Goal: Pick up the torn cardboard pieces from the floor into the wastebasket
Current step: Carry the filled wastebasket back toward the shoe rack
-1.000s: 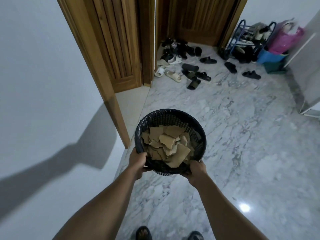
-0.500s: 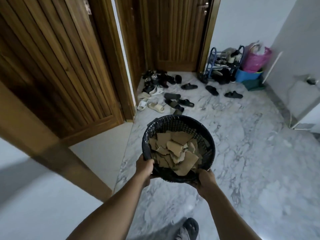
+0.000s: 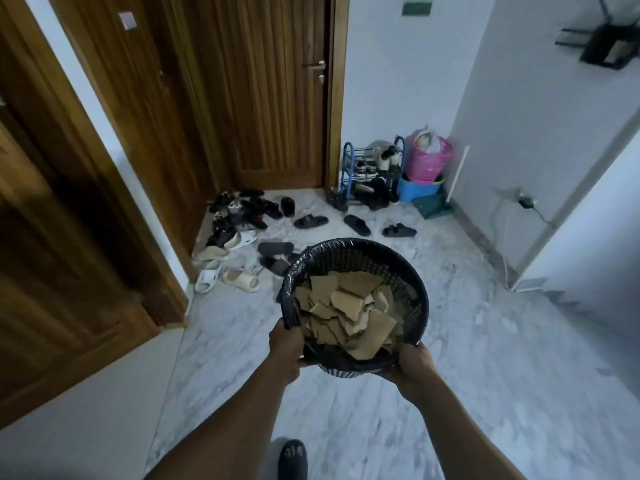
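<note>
Head view showed scattered black and cream sandals (image 3: 239, 237) left of centre on the grey-veined marble floor (image 3: 485, 341). Below centre, the left hand (image 3: 285, 344) gripped the rim of the round black plastic mesh wastebasket (image 3: 412, 299), which was held off the floor. The torn brown cardboard pieces (image 3: 346, 306) lay heaped inside. The right hand (image 3: 412, 363) clasped the near right rim. The basket looked tipped toward the person, so pieces might slide over its near edge, and the sandals could trip a step.
</note>
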Motion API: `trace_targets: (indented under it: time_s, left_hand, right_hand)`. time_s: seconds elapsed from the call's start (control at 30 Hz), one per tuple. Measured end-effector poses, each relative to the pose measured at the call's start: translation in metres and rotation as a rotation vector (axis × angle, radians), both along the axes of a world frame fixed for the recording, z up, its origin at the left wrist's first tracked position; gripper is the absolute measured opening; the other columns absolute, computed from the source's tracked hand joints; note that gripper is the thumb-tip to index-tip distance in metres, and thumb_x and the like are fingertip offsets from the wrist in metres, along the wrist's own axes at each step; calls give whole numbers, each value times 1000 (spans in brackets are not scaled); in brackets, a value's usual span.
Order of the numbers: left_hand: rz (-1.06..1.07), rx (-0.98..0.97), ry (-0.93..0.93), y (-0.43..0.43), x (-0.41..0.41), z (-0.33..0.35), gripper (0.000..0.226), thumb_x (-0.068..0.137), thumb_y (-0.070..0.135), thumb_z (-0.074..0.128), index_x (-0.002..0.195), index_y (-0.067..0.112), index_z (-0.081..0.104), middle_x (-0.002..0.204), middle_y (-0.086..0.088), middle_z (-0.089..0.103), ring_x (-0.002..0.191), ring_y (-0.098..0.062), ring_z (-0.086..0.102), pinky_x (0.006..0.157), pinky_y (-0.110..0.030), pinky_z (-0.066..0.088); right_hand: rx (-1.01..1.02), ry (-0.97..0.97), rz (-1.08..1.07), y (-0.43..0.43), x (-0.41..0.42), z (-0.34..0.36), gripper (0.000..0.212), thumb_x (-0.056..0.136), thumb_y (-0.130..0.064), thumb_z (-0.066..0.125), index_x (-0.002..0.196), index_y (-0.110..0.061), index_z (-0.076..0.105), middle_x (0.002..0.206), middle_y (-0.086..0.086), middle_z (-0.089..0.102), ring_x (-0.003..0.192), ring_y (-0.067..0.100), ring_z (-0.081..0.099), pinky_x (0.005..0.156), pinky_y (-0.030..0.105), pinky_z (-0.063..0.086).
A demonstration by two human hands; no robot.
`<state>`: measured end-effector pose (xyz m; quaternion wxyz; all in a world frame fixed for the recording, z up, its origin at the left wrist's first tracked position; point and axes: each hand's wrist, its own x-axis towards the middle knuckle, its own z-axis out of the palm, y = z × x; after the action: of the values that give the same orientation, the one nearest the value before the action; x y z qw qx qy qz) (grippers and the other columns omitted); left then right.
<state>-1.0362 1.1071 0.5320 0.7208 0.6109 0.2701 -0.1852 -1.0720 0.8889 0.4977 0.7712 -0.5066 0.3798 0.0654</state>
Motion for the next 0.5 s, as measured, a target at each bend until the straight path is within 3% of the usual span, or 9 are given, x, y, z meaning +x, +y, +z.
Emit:
trace_targets:
  time_s: [0.17,0.33,0.5]
  left_hand:
    - [-81,-26,-9,-68,149,-21,27,94,1,52,102,24,61,103,-14,69,90,-37,67,66,-53,60]
    - [-172,-20,18,-139,292,-32,21,93,3,55,103,20,63,101,-13,71,89,-36,68,65,-54,60]
    - [-265,23,26,-215,414,-23,19,93,4,56,103,19,63,99,-13,70,87,-34,68,61,-49,61]
  right_hand:
    - [-26,10,-94,-65,127,-14,31,92,10,45,120,-3,52,111,25,65,96,46,65,71,62,57]
    - [-12,50,-197,-127,249,-26,29,96,5,45,122,-4,54,116,25,63,98,46,65,71,61,58]
    - [8,75,-323,-185,348,-15,30,95,5,44,122,-5,54,114,24,63,93,44,66,64,54,59]
